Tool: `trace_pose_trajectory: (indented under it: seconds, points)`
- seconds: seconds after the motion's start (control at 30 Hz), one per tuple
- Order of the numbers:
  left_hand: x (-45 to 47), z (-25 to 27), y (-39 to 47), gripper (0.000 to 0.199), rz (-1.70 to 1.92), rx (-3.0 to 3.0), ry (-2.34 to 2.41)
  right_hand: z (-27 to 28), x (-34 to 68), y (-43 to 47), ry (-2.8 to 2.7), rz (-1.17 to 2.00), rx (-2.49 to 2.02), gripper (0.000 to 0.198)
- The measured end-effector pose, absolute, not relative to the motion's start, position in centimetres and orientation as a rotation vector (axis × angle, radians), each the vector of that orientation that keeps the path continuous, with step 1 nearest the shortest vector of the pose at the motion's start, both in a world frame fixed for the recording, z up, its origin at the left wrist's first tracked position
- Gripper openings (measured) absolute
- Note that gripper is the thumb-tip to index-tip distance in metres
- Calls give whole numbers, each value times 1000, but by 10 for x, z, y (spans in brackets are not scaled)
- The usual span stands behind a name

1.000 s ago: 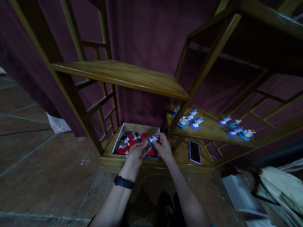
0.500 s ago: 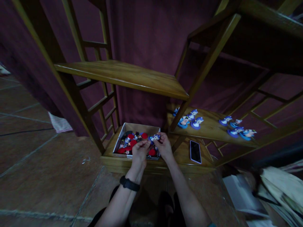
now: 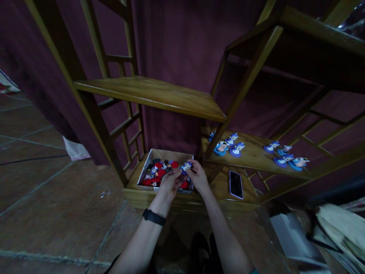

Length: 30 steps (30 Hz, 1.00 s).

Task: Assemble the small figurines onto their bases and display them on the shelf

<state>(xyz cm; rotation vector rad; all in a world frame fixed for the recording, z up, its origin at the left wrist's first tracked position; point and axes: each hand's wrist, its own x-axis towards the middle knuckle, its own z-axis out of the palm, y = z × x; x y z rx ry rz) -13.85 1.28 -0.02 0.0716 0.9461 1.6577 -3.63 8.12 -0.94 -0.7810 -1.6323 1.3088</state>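
Observation:
A small purple-and-white figurine [image 3: 186, 166] is held above the right end of an open cardboard box [image 3: 168, 155]. My right hand [image 3: 197, 176] pinches it from the right side. My left hand [image 3: 171, 182], with a black band on the wrist, has its fingers closed at the figurine's lower left. Inside the box lie several figurines [image 3: 155, 171] with red, black and white parts, some hidden by my left hand. Further right, several purple and blue figurines [image 3: 236, 149] on round bases stand on a wooden shelf [image 3: 253, 155].
A phone [image 3: 235, 184] lies on the low wooden ledge right of the box. An upper shelf [image 3: 151, 91] and a slanting post [image 3: 242, 83] frame the space above my hands. A white box [image 3: 296, 236] and a pale bag [image 3: 342, 228] sit at the right on the tiled floor.
The figurine stays between my hands and now appears turned more upright. My left hand has shifted slightly down and left. The view has moved a little.

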Motion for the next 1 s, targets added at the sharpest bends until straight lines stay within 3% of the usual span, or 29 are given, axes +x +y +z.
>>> trace_pose_trajectory:
  seconds: [0.17,0.73,1.0]
  points:
    - [-143,-4,15,17,1702,29,912,-12,-34,84,-1638,1310,-826,42]
    - [-141,-2,13,14,1763,266,1008,-6,-38,75,-1458,1491,-991,31]
    - [-135,-7,13,23,1762,308,1093,-4,-39,73,-1467,1493,-1042,28]
